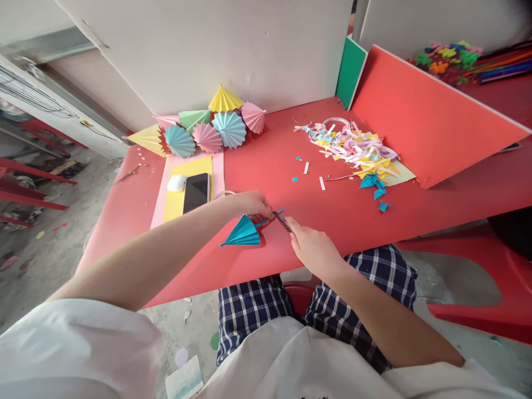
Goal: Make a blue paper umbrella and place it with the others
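Note:
My left hand (258, 204) is closed in a pinch on a narrow blue paper strip (262, 223) over the near part of the table. Just below it a blue pleated paper fan (243, 231) lies half spread; whether the strip joins it I cannot tell. My right hand (313, 246) is wrapped round dark, slim scissors (282, 221), their handles hidden by the fingers. The blades point up and left and meet the strip beside my left fingertips. A short end of the strip sticks out past them.
Pleated paper umbrellas (228, 129) are stacked at the back left. Before them lie a phone (197, 191), a white mouse-shaped object (177, 183) and coloured sheets (158, 205). A heap of paper scraps (357, 145) sits by a leaning red board (432, 116) on the red table (266, 160).

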A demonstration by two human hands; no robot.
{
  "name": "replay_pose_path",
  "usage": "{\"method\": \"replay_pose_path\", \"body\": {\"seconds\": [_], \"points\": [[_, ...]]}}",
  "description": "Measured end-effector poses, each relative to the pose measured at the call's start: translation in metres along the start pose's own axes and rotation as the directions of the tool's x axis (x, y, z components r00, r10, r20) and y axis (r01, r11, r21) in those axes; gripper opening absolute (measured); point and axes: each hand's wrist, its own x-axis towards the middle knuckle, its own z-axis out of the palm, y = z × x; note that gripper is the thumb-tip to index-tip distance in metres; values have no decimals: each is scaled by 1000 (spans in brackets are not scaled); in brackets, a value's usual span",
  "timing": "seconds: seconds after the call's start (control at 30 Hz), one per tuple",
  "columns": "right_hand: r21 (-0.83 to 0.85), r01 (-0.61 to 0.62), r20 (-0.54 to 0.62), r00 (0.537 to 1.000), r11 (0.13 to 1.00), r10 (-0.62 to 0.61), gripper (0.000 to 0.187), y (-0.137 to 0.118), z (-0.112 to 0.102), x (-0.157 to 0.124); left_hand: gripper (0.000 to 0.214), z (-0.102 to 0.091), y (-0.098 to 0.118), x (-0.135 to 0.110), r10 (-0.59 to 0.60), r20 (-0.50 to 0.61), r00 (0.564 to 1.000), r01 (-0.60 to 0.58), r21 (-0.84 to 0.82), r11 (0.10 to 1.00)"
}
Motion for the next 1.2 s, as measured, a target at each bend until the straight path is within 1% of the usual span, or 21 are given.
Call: {"method": "replay_pose_path", "body": {"seconds": [0.13, 0.27, 0.4, 0.57, 0.9, 1.03, 1.2], "points": [[-9, -7, -6, 1000, 1000, 7, 46, -1, 0, 0, 15, 0, -1, 1, -12, -14, 1000, 12, 12, 1000], [21, 10, -20, 1000, 1000, -9, 44, 1, 1, -1, 13, 0, 2, -3, -27, -28, 999, 28, 25, 999], [30, 10, -31, 999, 1000, -9, 44, 2, 2, -1, 14, 1, 5, -6, -28, -8, 1000, 28, 23, 999], [12, 10, -33, 999, 1000, -9, 45, 1, 2, 0, 13, 1, 4, -3, -31, -3, 1000, 31, 18, 999], [-145, -32, -15, 999, 989, 30, 51, -10, 0, -2, 12, -1, -5, 5, -39, -18, 999, 39, 34, 999], [-139, -32, -13, 999, 990, 30, 53, -13, 0, -2, 15, -1, -5, 6, -16, -32, 999, 18, 75, 997], [-106, -32, -19, 999, 994, 30, 55, -15, 2, -1, 19, 1, 2, 2, 20, -23, 1000, -16, 164, 986]]}}
